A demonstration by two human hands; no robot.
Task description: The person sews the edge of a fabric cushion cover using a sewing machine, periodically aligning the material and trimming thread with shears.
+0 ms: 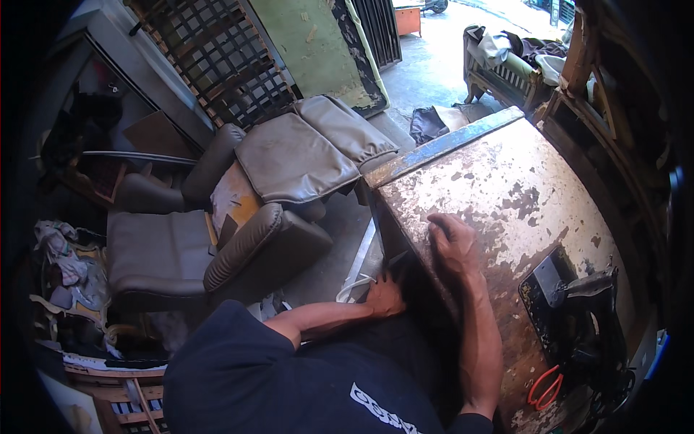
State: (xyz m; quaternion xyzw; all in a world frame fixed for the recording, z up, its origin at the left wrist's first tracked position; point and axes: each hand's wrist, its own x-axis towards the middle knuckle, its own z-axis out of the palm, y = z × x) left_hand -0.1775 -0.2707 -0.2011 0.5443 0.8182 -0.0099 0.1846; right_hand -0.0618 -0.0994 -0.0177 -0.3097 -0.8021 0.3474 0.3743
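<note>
My left hand [387, 296] reaches down beside the worn table [499, 166], low in the shadow under its edge. Its fingers look spread, and a curved white strip [352, 286] lies right against them; I see no clear grip on it. On the tabletop near its left edge rests my right hand [457, 246], with loosely bent fingers apart and nothing visible in them. To its right stands a black sewing machine [578, 318], and orange-handled scissors [546, 388] lie by the machine's base.
Brown padded armchair [163, 249] parts crowd the left, with a loose brown cushion [300, 155] beyond. A webbed wooden frame [217, 61] leans at the back. Cloth is heaped on a carved bench [502, 72] at far right. Rags and scraps [72, 267] pile at far left.
</note>
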